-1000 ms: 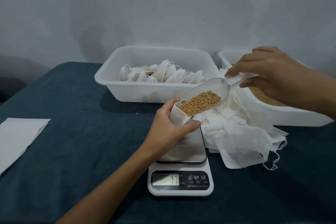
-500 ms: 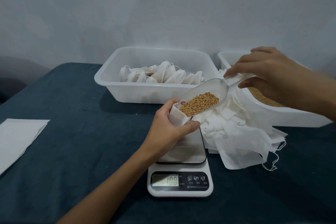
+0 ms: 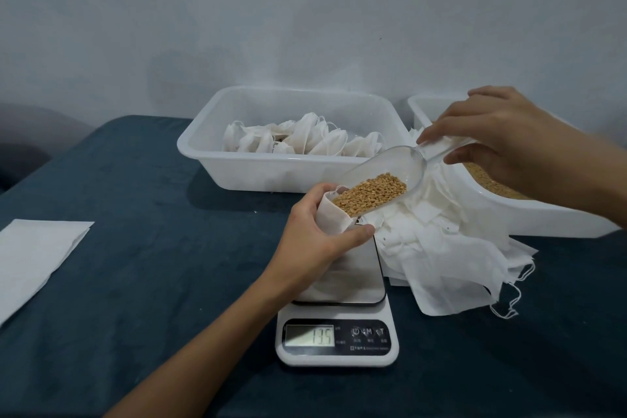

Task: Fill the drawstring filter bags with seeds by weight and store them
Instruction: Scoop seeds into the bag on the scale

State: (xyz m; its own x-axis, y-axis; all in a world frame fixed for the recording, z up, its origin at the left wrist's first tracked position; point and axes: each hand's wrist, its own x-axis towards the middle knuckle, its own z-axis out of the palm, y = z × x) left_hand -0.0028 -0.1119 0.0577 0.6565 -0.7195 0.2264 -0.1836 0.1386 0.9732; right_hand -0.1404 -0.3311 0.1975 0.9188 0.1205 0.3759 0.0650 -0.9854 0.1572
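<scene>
In the head view, near the middle of the frame, the left hand (image 3: 317,241) grips a small white fabric filter bag (image 3: 334,215) with curled fingers and thumb, holding its mouth open above the steel plate of the white digital kitchen scale (image 3: 337,341). The display of the scale reads 13.5. The right hand (image 3: 502,142), at the middle right, pinches the handle of a clear plastic scoop (image 3: 383,176) that is tilted down, its lip inside the bag mouth. Golden-brown seeds (image 3: 371,195) lie in the lower half of the scoop. Just right of the scale is a loose pile of empty white drawstring bags (image 3: 451,248). Behind it, at the right edge, a white plastic tub with seeds (image 3: 529,217) stands. At upper centre, a white rectangular plastic tub (image 3: 258,173) holds filled white bags (image 3: 302,139). A white paper sheet (image 3: 34,254) lies at the left edge on the dark blue tablecloth (image 3: 152,265).
</scene>
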